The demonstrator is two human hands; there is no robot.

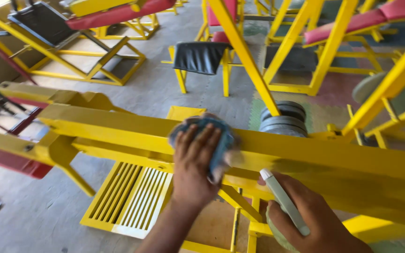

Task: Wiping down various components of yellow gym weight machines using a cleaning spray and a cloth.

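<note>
Left hand [194, 164] presses blue cloth [217, 136] on yellow beam [118, 129]; right hand [312, 220] grips spray bottle [284, 204].

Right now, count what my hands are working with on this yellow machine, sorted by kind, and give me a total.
Blue cloth, pressed on the yellow beam by the left hand: 1
Pale spray bottle, gripped in the right hand: 1
Grey weight plates, stacked behind the beam: 2 can be made out
Total: 4
</note>
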